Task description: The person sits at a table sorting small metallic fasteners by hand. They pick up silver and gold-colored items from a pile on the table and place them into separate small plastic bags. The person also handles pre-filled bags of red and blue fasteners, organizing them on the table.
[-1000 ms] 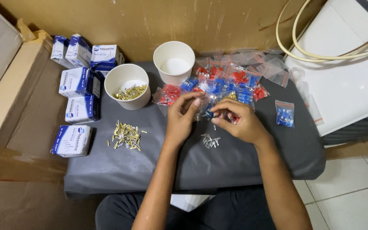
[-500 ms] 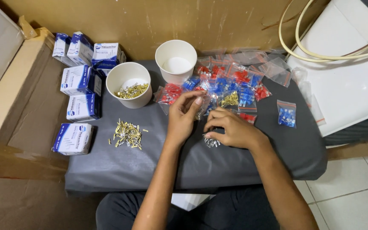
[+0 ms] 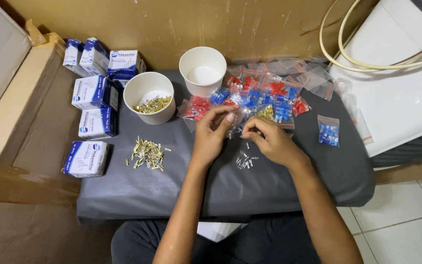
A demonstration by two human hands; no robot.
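While the left hand [image 3: 212,133] pinches a small clear bag [image 3: 234,123] above the grey cloth [image 3: 172,190], the right hand [image 3: 269,141] (fingertips closed on something too small to tell) should work directly over the silver connectors [image 3: 244,160].

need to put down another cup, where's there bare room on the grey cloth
Bare cloth lies along the near edge, in front of the brass terminal pile, and at the near right below the lone blue bag. The back is crowded: two paper cups and heaped bags. The left hand and right hand fill the middle.
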